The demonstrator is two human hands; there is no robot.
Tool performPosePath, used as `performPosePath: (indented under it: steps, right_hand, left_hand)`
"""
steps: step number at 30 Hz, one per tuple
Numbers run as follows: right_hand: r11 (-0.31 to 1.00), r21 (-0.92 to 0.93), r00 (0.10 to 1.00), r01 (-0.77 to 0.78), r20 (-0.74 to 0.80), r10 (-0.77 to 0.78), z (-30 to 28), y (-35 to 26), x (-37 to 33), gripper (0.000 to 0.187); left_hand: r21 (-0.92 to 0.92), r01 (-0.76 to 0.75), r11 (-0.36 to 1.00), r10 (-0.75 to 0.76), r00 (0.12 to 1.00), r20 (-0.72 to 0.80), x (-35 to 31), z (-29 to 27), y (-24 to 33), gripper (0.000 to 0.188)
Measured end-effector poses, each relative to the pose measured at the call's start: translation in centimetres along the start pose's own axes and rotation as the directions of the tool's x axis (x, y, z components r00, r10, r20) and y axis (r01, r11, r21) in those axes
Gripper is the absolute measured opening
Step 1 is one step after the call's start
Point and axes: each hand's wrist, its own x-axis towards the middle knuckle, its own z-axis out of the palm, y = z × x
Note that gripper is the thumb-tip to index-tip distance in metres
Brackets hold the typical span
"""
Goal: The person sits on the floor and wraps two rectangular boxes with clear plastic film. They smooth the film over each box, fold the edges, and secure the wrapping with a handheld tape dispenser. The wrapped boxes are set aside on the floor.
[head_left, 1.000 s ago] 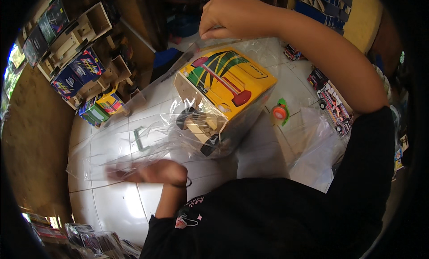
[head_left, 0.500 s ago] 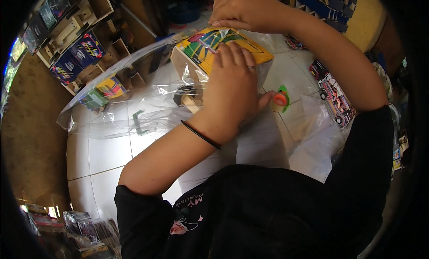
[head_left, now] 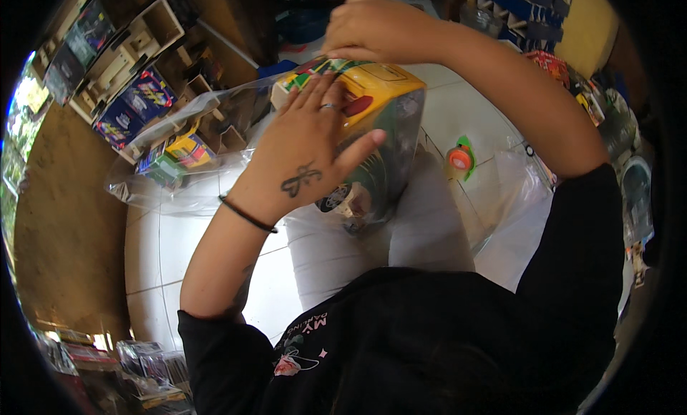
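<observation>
A large boxy toy (head_left: 386,79), yellow on top with green and red printing and a dark green side, rests tilted over my knees, loosely covered in clear plastic film (head_left: 404,147). My left hand (head_left: 308,143) lies on its upper left face, fingers stretched flat and thumb apart. At the far edge of the toy my right hand (head_left: 379,30) is closed, its fingertips pinching the film there; the fingertips are partly hidden. A wide stretch of loose film trails off to the left. Part of the toy's lower side sits behind my left hand.
An orange and green tape dispenser (head_left: 460,157) lies on the white tiles at the right, near a crumpled plastic sheet (head_left: 512,200). Wooden toy bodies and dark blue printed panels (head_left: 132,104) stand at the upper left. Wrapped items (head_left: 147,365) are stacked at the lower left.
The toy has rolled toward me, so its dark green side now shows. My left hand has slid left across it and flattened, and my right hand has shifted slightly left.
</observation>
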Motion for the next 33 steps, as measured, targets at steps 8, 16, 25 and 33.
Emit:
performPosePath:
  steps: [8, 16, 25, 33]
  right_hand:
    - [0.988, -0.12, 0.988, -0.101, 0.102, 0.113, -0.8, -1.2, 1.8, 0.028]
    - [0.98, -0.081, 0.982, -0.183, 0.037, 0.186, -1.1, 0.9, 0.6, 0.02]
    - [0.957, -0.285, 0.976, 0.053, -0.187, -0.11, 0.8, 0.3, -2.1, 0.018]
    - [0.932, -0.363, 0.996, 0.015, -0.079, -0.047, 0.4, -1.8, -3.3, 0.02]
  left_hand:
    - [0.016, 0.174, 0.985, -0.175, 0.979, 0.106, 0.2, -2.7, -1.4, 0.068]
    - [0.227, -0.121, 0.966, 0.135, 0.99, -0.047, 2.3, -0.4, 4.7, 0.058]
    - [0.2, -0.017, 0.98, 0.019, 1.0, -0.009, 3.6, 1.6, 2.5, 0.075]
    - [-0.071, 0.108, 0.992, -0.102, 0.991, 0.084, 3.2, 0.3, 1.7, 0.07]
